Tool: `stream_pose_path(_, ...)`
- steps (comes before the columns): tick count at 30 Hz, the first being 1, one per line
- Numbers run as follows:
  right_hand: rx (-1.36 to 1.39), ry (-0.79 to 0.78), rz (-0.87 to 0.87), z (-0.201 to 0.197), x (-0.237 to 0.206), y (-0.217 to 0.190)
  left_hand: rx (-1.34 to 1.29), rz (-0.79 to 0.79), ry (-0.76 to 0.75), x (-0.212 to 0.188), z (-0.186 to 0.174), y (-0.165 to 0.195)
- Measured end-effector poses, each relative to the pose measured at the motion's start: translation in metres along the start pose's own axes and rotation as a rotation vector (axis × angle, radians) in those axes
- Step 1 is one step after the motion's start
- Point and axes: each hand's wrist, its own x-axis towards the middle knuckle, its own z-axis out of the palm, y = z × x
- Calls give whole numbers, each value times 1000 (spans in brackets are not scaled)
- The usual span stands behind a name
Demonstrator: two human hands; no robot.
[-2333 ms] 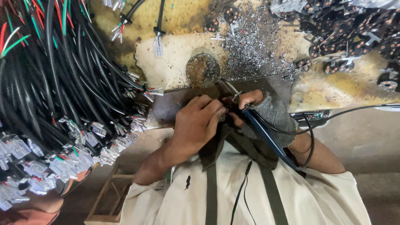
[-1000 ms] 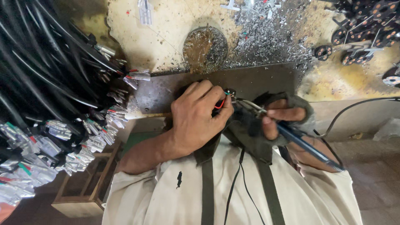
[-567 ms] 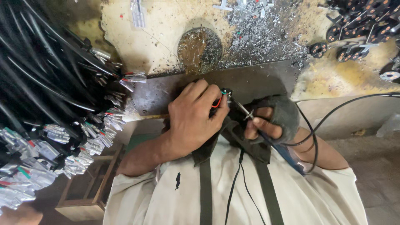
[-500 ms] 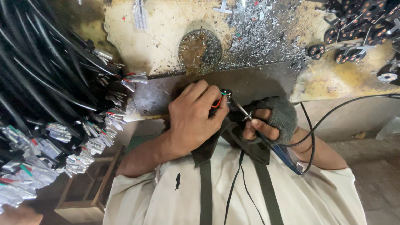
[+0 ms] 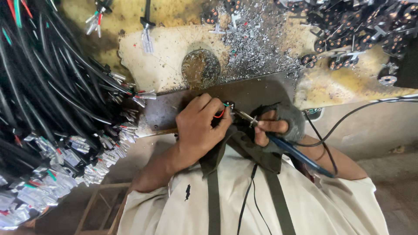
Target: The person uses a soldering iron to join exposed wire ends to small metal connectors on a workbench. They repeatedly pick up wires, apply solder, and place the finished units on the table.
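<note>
A small connector (image 5: 227, 105) with red and green wires sat pinched in the left hand (image 5: 201, 127), over the dark plate (image 5: 261, 93) at the desk (image 5: 174, 52) edge. The iron (image 5: 278, 141), gripped by the gloved right hand (image 5: 278, 124), slanted up-left, its tip seemingly touching the connector.

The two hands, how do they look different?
The left hand is bare, while the right hand wears a dark fingerless glove. The left hand pinches a small part with red and green wires; the right hand holds a blue-handled soldering iron like a pen, its metal tip aimed at that part. The left hand is curled into a fist-like grip. Both rest at the dark metal plate.
</note>
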Motion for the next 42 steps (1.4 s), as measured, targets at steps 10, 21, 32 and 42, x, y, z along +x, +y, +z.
stream_pose_path(10,-3,114,149,7,38,-23,-23,32,-19,2,-5,1)
stream_pose_path(21,355,40,781,8,-18,3,-56,47,19,2,-4,2)
stream_pose_path(32,-203,-5,299,-60,109,-32,-34,69,15,5,-7,4)
stream_pose_path(42,433,202,516,-71,71,5,-57,20,14,2,-5,3)
